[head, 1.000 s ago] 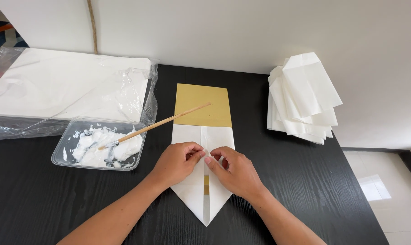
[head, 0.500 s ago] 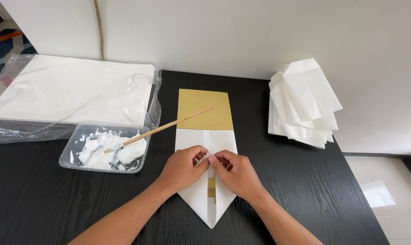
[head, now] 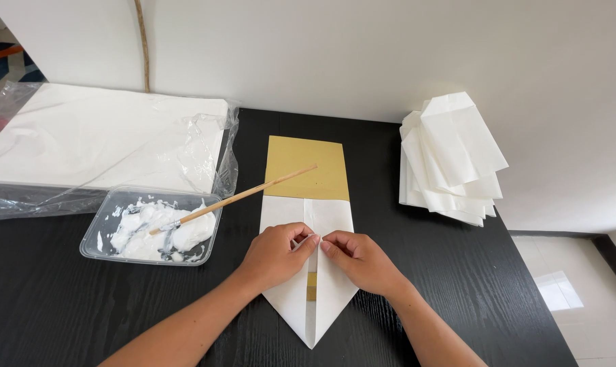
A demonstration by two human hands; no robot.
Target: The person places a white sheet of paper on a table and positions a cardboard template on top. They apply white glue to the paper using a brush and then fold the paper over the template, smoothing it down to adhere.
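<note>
Surface: black table, white wall at twelve o'clock.
Sheet: folded paper, long axis twelve-to-six, point at six.
Hands: left hand and right hand curled, fingertips seemingly pinching flaps at the centre seam.

Brush in tray; stack right.

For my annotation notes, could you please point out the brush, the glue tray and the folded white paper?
brush (head: 253, 192), head view, mid wooden handle.
glue tray (head: 93, 239), head view, left clear rim.
folded white paper (head: 335, 292), head view, lower right flap.
</note>
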